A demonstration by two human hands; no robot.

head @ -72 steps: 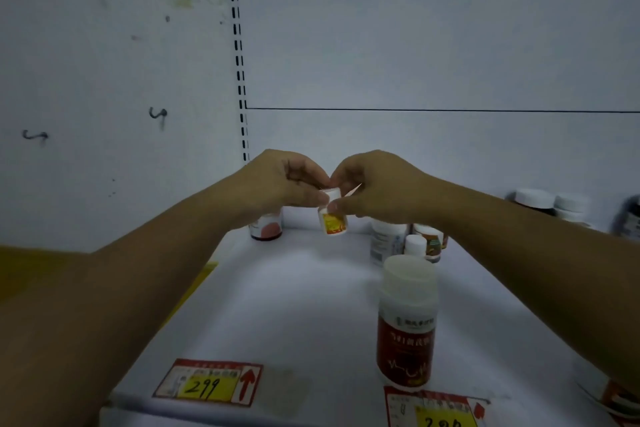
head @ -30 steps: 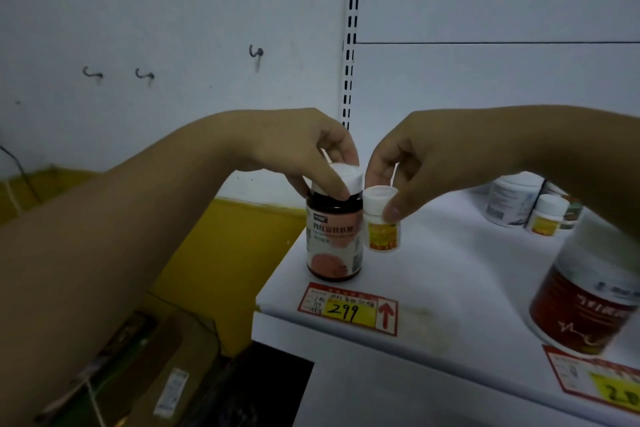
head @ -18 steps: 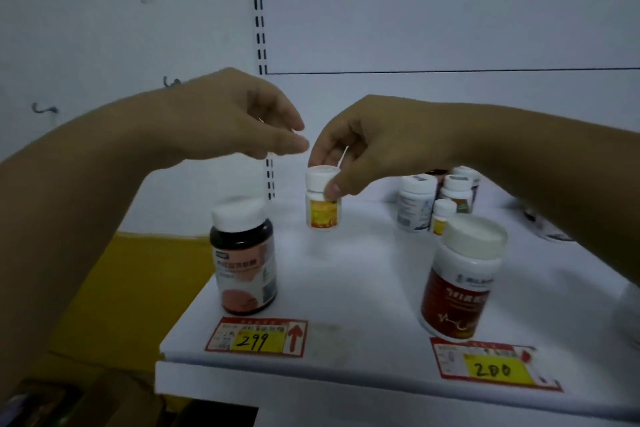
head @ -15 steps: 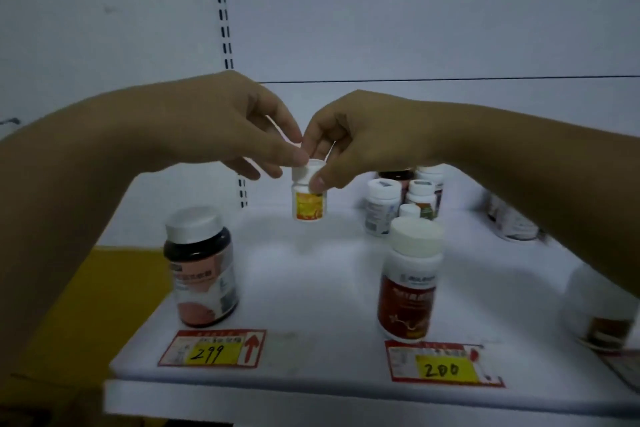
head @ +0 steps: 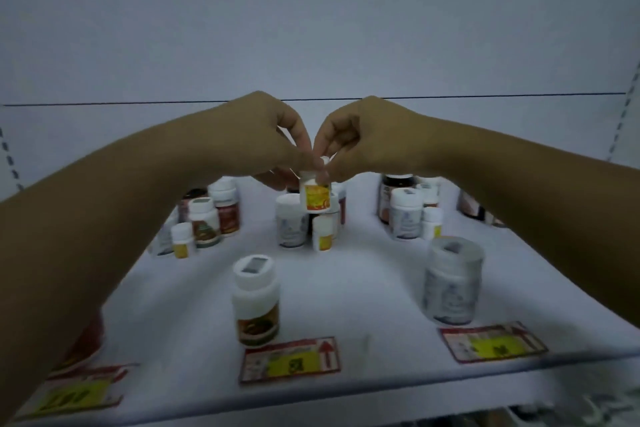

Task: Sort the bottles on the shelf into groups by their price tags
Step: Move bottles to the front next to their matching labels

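Observation:
A small white bottle with a yellow-orange label point(head: 314, 196) hangs in the air above the middle of the white shelf point(head: 353, 291). My left hand point(head: 263, 140) and my right hand point(head: 367, 139) both pinch its cap from either side. Below it stands a cluster of bottles point(head: 304, 224). Near the front edge, a white bottle with a brown-green label point(head: 255, 302) stands behind the middle price tag point(head: 290, 360). A larger white bottle point(head: 452, 284) stands behind the right price tag point(head: 493, 343). The left price tag point(head: 74, 395) lies partly under my left forearm.
More bottles stand in groups at the back left point(head: 204, 218) and back right point(head: 410, 210). A dark red bottle point(head: 88, 340) shows under my left forearm. The white back wall point(head: 311, 28) closes the shelf behind.
The view has swung to the right along the shelf. The small bottle has travelled with my hands, and my left hand has joined the right on its cap.

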